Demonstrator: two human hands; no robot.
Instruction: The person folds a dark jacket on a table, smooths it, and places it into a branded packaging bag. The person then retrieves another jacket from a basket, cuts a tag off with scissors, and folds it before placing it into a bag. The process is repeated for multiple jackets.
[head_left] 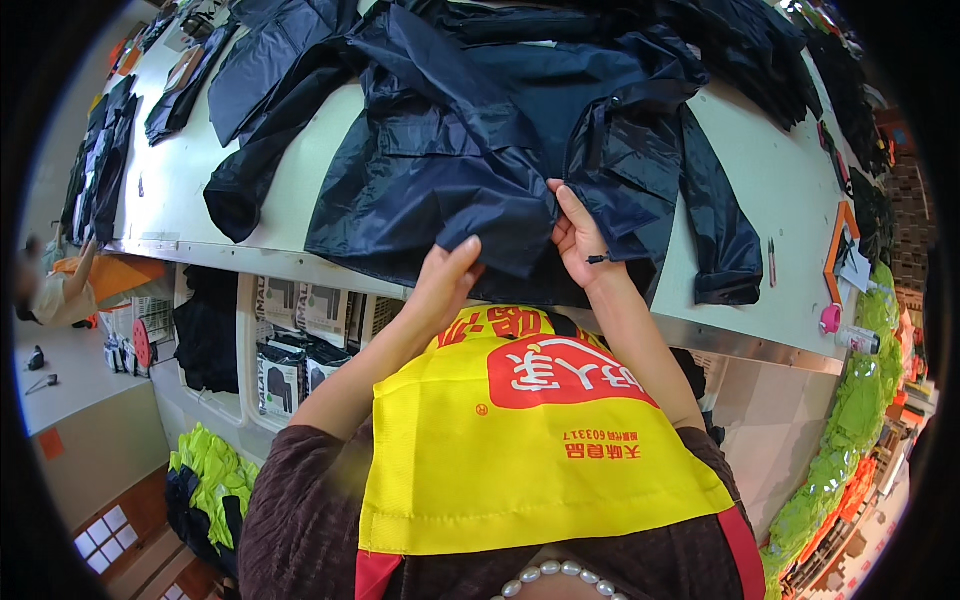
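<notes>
Navy, slightly glossy cloth makes up the jacket [400,205], which lies spread on the pale table [280,215] straight ahead of the person, its lower hem reaching the near edge. Its long axis runs away from the body, so most of the cloth lies beyond both hands, with the front opening roughly along that line. The right hand [580,235] is farther in and nearer the opening, its thumb and forefinger closed together on the edge of the left-side front panel. The left hand [447,280] is lower and closer to the table edge, fingers curled under and thumb on top, apparently pinching the same panel near its lower part; how much cloth is caught beneath is hidden. Between the two hands the panel slants, its loose corner hanging toward the person. One sleeve [728,255] lies to the right, cuff toward the near edge, well apart from the right hand. Farther right, a pen [772,262] and an orange frame [838,250] lie on the table.
</notes>
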